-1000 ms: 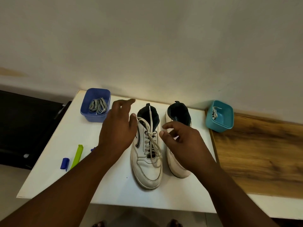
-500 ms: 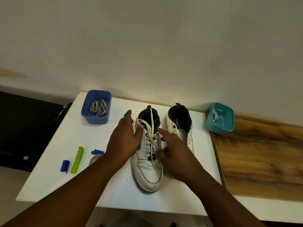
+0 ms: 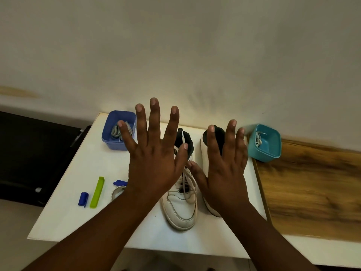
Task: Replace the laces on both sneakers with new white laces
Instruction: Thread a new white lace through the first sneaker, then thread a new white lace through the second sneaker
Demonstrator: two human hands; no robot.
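Both forearms reach in from the bottom edge over the white rectangular tabletop (image 3: 64, 192), backs of the hands toward the camera. The left hand (image 3: 154, 163) is held flat with all five fingers spread wide and straight, holding nothing; the right hand (image 3: 224, 169) is likewise flat with its fingers straight and a little apart, gripping nothing. Between and below the two hands lies the white leather sneaker with cream laces (image 3: 180, 204), toe toward the person, its loose lace (image 3: 188, 184) running down over the toe box; the left thumb lies over its upper eyelets and the right thumb tip sits just beside the lace, though whether either touches cannot be told. The second white sneaker with a dark lining (image 3: 206, 153) stands just right of the first, mostly hidden behind the right hand, its collar showing between the fingers. Left of the left wrist lie a lime-green plastic clip (image 3: 97, 192), a small blue plastic cap (image 3: 83, 199), another blue piece (image 3: 119, 182) and a roll of clear tape (image 3: 117, 192). Farther back, a dark-blue plastic tub holding grey laces (image 3: 111, 137) sits behind the left little finger, and a teal plastic tub with a white lace (image 3: 267, 145) stands right of the right hand, beside a wooden surface (image 3: 312, 188).
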